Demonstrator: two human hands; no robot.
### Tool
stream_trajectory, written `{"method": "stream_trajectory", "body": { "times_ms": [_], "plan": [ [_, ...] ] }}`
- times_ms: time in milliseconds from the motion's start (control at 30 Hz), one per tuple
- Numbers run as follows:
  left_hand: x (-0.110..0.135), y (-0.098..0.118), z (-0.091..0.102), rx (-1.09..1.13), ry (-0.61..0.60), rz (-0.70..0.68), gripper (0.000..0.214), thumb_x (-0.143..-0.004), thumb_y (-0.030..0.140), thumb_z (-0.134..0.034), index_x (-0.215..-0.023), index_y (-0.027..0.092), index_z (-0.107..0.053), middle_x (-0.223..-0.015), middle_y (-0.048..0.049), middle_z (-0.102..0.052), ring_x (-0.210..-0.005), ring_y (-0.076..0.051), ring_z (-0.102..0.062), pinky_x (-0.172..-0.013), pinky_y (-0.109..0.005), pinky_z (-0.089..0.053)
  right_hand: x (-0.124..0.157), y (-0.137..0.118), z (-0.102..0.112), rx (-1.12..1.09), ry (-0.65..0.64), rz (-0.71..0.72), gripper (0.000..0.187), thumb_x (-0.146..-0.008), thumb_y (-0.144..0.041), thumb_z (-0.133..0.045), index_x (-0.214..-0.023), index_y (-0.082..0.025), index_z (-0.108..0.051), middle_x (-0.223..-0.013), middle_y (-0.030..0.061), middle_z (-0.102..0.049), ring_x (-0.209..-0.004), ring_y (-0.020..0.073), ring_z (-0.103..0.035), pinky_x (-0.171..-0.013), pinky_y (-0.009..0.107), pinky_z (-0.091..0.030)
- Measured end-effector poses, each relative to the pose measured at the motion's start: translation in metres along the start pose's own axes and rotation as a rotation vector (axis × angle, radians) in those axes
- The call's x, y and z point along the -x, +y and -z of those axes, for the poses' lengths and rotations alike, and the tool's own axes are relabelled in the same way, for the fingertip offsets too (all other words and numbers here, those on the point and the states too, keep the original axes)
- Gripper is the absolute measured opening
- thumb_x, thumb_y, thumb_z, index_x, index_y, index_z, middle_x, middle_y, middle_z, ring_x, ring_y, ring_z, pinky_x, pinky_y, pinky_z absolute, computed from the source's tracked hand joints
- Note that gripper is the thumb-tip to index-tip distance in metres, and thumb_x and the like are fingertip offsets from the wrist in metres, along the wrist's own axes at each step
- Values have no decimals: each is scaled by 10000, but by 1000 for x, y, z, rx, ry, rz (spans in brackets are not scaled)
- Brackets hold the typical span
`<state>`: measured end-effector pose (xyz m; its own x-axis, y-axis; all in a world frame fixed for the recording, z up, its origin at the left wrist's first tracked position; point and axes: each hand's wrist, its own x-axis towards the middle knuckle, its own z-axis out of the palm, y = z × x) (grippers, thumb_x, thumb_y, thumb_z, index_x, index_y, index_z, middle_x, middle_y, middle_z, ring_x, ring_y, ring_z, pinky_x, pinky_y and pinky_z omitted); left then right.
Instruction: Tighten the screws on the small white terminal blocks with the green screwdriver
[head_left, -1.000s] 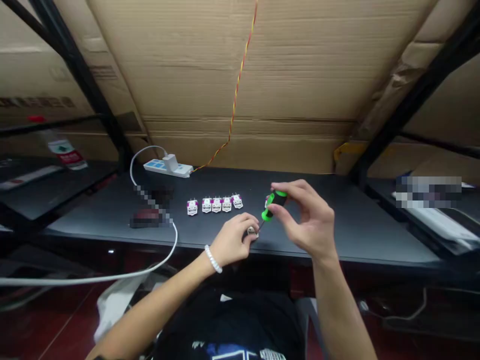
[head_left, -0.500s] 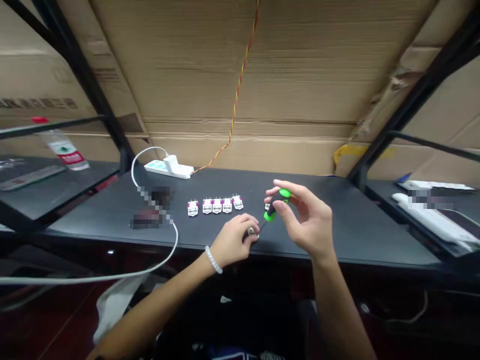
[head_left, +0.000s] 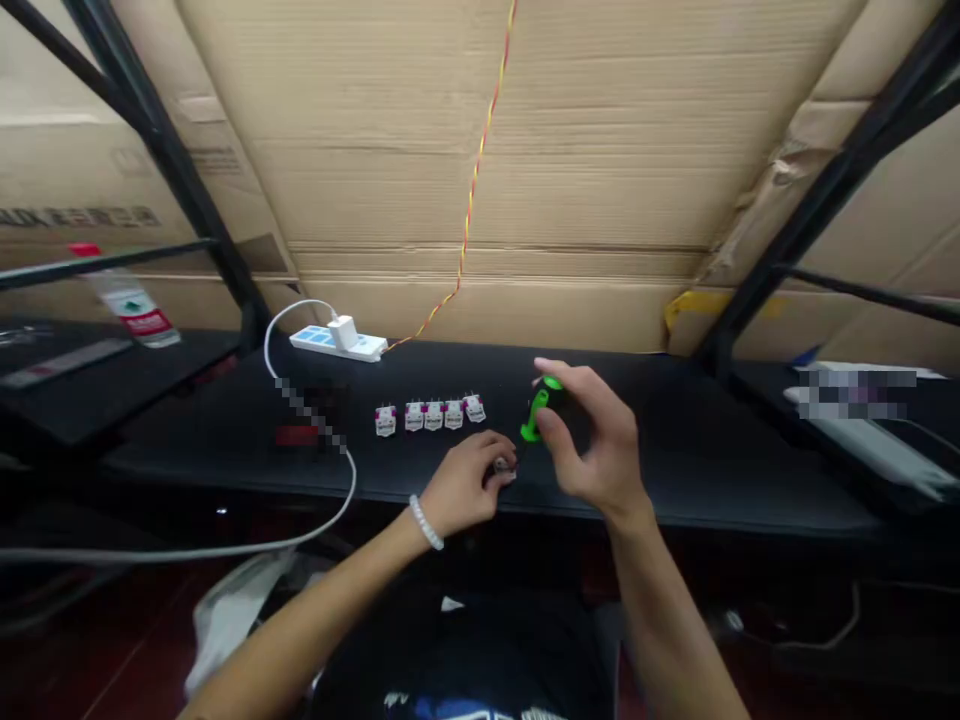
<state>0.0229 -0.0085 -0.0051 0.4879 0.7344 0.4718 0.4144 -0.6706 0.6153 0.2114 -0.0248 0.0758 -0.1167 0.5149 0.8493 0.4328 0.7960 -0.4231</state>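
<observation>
My left hand [head_left: 474, 478], with a pale beaded bracelet at the wrist, pinches a small white part [head_left: 504, 466] against the front of the dark desk; fingers cover most of it. In my right hand [head_left: 596, 440] is a green and black screwdriver [head_left: 535, 412], its handle between thumb and fingers. The shaft slants down toward the white part; whether the tip touches it I cannot tell. Beyond my left hand lies a row of several small white and purple parts with metal prongs [head_left: 433, 415], one of them [head_left: 385, 420] set apart at the left end.
A white power strip [head_left: 315, 341] with a plugged-in charger [head_left: 343, 332] lies at the back left. Its white cable [head_left: 352, 480] loops over the desk's front edge. A twisted red and yellow wire [head_left: 471, 190] hangs before the cardboard. Black frame posts [head_left: 187, 190] stand at the sides.
The screwdriver handle has turned in my right hand and stands more upright. My right hand has shifted slightly left. My left hand stays in place on the white part.
</observation>
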Motion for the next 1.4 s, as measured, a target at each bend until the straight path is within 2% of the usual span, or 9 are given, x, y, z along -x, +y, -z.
{"method": "stream_trajectory", "body": {
  "times_ms": [100, 267, 467, 700, 833, 933, 1100, 1233, 1400],
  "plan": [
    [-1, 1, 0, -1, 1, -1, 177, -861, 32, -660, -905, 203, -662, -1097, -58, -734, -1025, -228, -699, -961, -374, -562, 1, -2, 5, -82, -81, -57, 402, -1005, -204, -615, -1398, -272, -659, -1159, 73, -755, -874, 193, -710, -825, 368, -605],
    [0, 2, 1, 1, -14, 10, 168, -872, 45, -639, -899, 208, -670, -1110, -68, -739, -1067, -234, -703, -985, -381, -564, -3, -3, 6, 23, -14, -31, 319, -960, -205, -705, -1271, -275, -724, -979, 20, -737, -727, 150, -619, -698, 312, -554],
    [-5, 4, 6, -33, -68, 44, 173, -871, 56, -689, -939, 214, -677, -1094, -43, -748, -1025, -222, -714, -976, -361, -558, -3, 3, 7, 57, 8, -58, 336, -968, -249, -702, -1302, -275, -713, -964, 24, -732, -741, 162, -629, -741, 347, -586],
    [-60, -12, 12, -391, -256, 61, 254, -880, 95, -730, -1109, 198, -693, -1174, -74, -756, -1116, -273, -708, -1084, -451, -505, 1, 14, 35, 18, 258, -132, 372, -930, -295, -760, -1299, -266, -729, -1058, 72, -763, -858, 230, -747, -796, 432, -665],
    [-85, -25, 18, -514, -268, 132, 327, -852, 38, -705, -1140, 192, -693, -1210, -92, -751, -1186, -281, -700, -1198, -530, -418, 2, 16, 50, 31, 305, -103, 377, -914, -277, -780, -1288, -264, -730, -1048, 67, -774, -832, 230, -767, -792, 441, -677],
    [-92, -26, 20, -567, -263, 147, 368, -843, 28, -707, -1173, 191, -700, -1241, -109, -743, -1210, -300, -697, -1198, -550, -419, 2, 17, 55, 38, 347, -86, 385, -907, -286, -791, -1285, -253, -728, -1034, 65, -779, -832, 234, -777, -779, 430, -678],
    [-101, -17, 6, -469, -327, 14, 359, -928, 134, -712, -1277, 215, -689, -1399, -97, -704, -1324, -285, -658, -1188, -502, -451, 0, 19, 61, 36, 388, -72, 386, -894, -281, -804, -1273, -254, -733, -1016, 59, -775, -830, 236, -781, -770, 421, -680],
    [-114, -16, -13, -481, -385, -24, 413, -922, 102, -704, -1309, 245, -687, -1479, -80, -670, -1417, -258, -598, -1249, -496, -397, 0, 20, 65, 51, 393, -72, 379, -900, -277, -799, -1272, -251, -731, -1020, 65, -778, -823, 231, -782, -779, 417, -682],
    [-108, -10, -14, -541, -404, -36, 220, -899, 100, -715, -1099, 180, -760, -1224, -107, -765, -1201, -278, -712, -1214, -493, -426, 0, 21, 70, 46, 419, -67, 380, -889, -268, -815, -1264, -261, -747, -1024, 59, -769, -856, 241, -790, -780, 419, -686]
  ]
}}
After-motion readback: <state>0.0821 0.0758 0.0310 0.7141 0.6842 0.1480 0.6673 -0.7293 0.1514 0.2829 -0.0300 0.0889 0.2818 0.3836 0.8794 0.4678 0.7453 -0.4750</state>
